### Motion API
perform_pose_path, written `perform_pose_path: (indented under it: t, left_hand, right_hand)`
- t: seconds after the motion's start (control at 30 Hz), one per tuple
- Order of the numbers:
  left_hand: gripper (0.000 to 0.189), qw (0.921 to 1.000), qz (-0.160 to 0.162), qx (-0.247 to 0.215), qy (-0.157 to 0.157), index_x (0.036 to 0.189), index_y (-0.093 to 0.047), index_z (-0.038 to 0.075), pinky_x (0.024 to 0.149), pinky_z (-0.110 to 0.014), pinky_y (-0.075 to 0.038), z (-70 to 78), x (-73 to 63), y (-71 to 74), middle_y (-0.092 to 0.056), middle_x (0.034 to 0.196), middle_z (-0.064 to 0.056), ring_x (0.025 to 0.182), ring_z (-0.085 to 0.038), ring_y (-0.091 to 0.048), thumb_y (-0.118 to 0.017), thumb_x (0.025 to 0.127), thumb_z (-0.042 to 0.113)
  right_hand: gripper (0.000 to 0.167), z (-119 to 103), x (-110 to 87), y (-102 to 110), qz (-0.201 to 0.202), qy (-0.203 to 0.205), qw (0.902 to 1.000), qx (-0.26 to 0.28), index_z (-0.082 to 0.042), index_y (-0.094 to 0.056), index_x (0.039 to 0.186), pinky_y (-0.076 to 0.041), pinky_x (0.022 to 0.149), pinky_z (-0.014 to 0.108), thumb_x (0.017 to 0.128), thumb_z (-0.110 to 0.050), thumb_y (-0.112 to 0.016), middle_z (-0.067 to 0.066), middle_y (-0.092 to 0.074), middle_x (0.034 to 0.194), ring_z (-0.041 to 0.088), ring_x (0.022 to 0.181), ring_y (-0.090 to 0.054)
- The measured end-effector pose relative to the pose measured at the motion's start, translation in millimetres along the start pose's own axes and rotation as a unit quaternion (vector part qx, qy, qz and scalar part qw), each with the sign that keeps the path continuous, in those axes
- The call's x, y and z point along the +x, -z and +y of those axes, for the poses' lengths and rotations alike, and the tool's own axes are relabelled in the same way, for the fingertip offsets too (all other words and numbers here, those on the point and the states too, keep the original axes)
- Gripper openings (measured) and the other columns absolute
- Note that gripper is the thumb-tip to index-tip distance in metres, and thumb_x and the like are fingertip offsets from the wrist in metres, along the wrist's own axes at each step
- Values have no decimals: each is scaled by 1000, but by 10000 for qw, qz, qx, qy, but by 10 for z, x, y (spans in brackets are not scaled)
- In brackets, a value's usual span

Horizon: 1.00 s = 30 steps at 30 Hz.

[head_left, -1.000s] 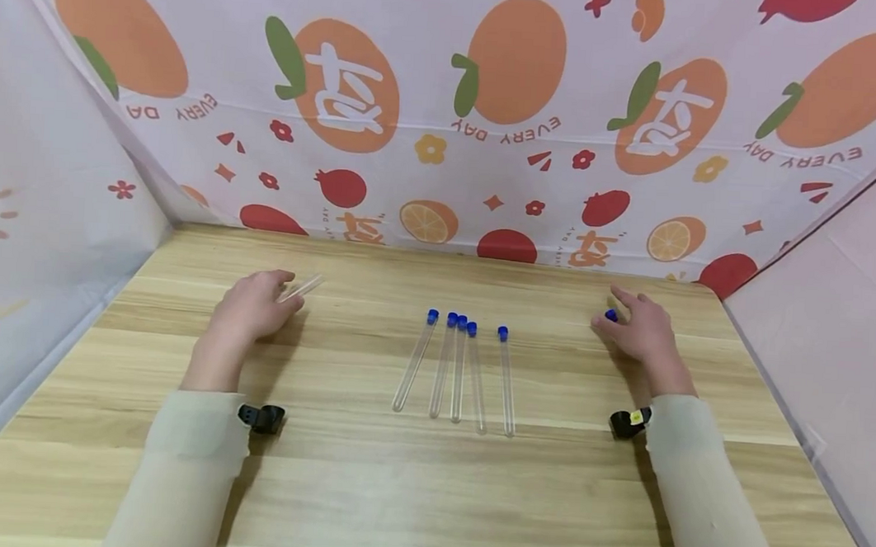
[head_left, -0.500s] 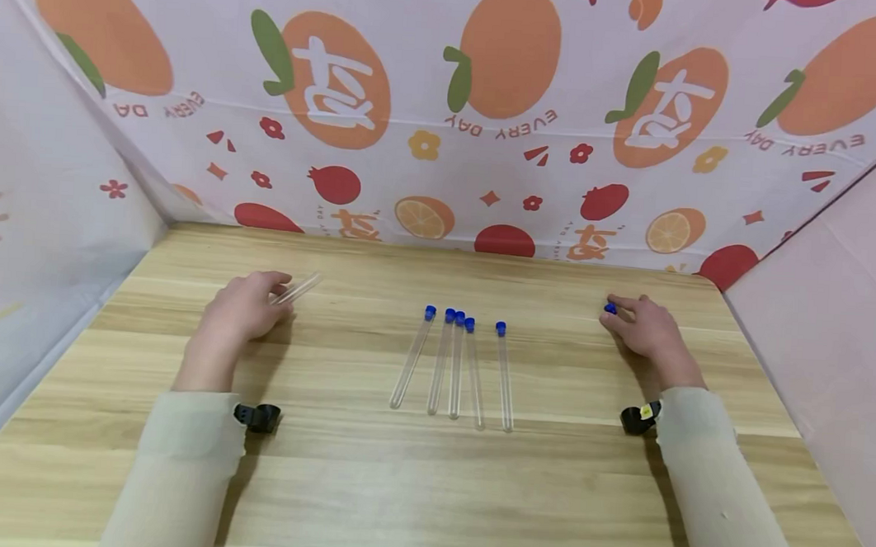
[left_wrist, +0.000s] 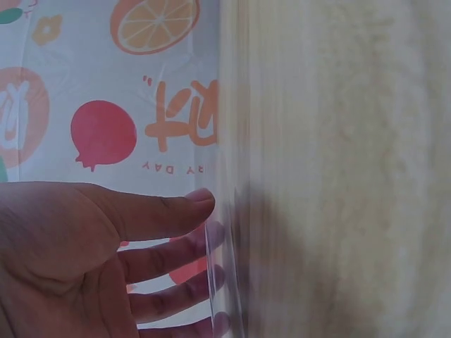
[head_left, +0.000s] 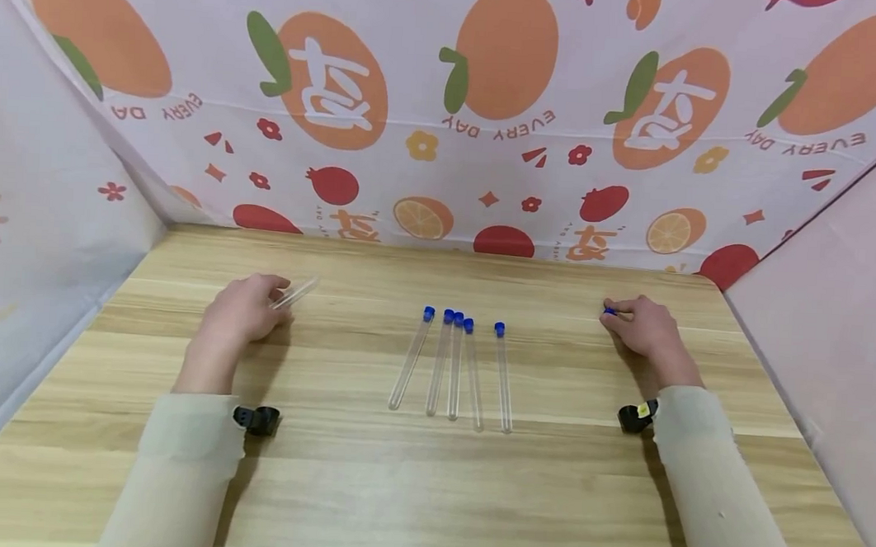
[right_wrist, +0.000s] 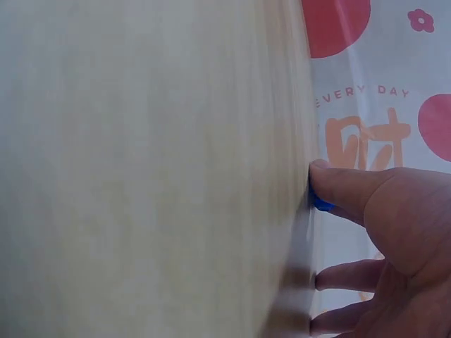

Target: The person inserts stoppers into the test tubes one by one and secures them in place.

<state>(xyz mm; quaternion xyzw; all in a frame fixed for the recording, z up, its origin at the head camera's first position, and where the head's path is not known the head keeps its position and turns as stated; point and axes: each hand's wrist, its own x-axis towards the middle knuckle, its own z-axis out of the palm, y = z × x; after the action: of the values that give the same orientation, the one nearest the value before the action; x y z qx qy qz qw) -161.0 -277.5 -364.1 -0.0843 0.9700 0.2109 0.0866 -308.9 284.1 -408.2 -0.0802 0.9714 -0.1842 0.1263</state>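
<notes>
At the left of the table, my left hand (head_left: 246, 309) has a clear, uncapped test tube (head_left: 297, 293) between thumb and fingers. In the left wrist view the thumb and fingertips meet along the tube (left_wrist: 224, 282). On the far right side, my right hand (head_left: 645, 326) pinches a small blue cap (head_left: 610, 311) between thumb and index finger, close over the tabletop. The right wrist view shows the cap (right_wrist: 321, 201) mostly covered by the thumb, with the other fingers spread below it.
Several clear test tubes with blue caps, among them one at the left (head_left: 409, 363) and one at the right (head_left: 505, 384), lie side by side mid-table, caps toward the back. A fruit-print curtain (head_left: 425, 99) rises behind the wooden table (head_left: 367, 485). Pale sheets hang at both sides.
My right thumb and index finger have closed on the blue cap, which lay between them a second ago. The left hand keeps the test tube with only a slight shift.
</notes>
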Motion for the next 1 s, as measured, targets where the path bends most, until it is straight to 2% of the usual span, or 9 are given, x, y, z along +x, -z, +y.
perform_pose_path:
  t: [0.13,0.33,0.43,0.63,0.73,0.83,1.0]
  left_hand:
    - [53,9999,-96,41,1,139,-51,-6,92,-65,-43,8,56,12,-59,129,-29,115,-48,-54,-67,92,15]
    - [52,9998,-197,-69,-43,137,-52,-7,94,-65,-43,-3,34,0,-59,128,-31,116,-48,-54,-68,92,14]
    - [50,9996,-267,-85,-73,135,-54,-6,90,-63,-45,-4,16,-1,-61,125,-30,112,-47,-56,-68,90,11]
    - [46,9981,-535,-296,-3,132,-58,-2,79,-50,-48,-7,-12,-6,-63,119,-26,102,-39,-57,-65,87,2]
    - [47,9974,-568,-427,-113,133,-58,-2,79,-46,-47,15,-8,-21,-62,119,-26,100,-37,-56,-63,86,0]
    - [47,9952,-574,-730,-323,135,-56,-2,77,-40,-48,76,3,-33,-60,119,-26,98,-35,-56,-60,88,0]
    - [44,9843,-690,-1455,-720,139,-52,-4,75,-32,-49,218,-14,-3,-57,122,-25,99,-32,-58,-53,95,2]
  right_hand:
    - [55,19,22,35,-35,-78,10000,33,-10,-57,141,-26,112,68,99,-45,-59,36,-29,154,57,140,-26]
    - [55,39,14,27,-105,-116,9998,151,-12,-56,141,-21,113,70,98,-45,-59,36,-21,156,58,142,-20]
    - [54,35,2,21,-106,-90,9998,167,-14,-56,142,-20,113,70,98,-45,-59,36,-19,157,58,142,-19]
    - [51,21,-12,-15,-9,-14,9998,183,-15,-57,141,-21,114,69,99,-42,-60,35,-21,157,57,143,-20]
    - [50,10,-48,-22,55,-40,9997,225,-13,-58,140,-23,114,68,99,-40,-60,35,-27,155,55,142,-23]
    - [48,-34,-106,-1,122,-61,9993,341,-10,-61,137,-29,112,66,99,-38,-59,30,-41,150,52,139,-32]
    - [46,-190,-201,22,256,107,9944,1021,-6,-62,134,-43,102,58,102,-38,-55,24,-57,137,43,125,-49]
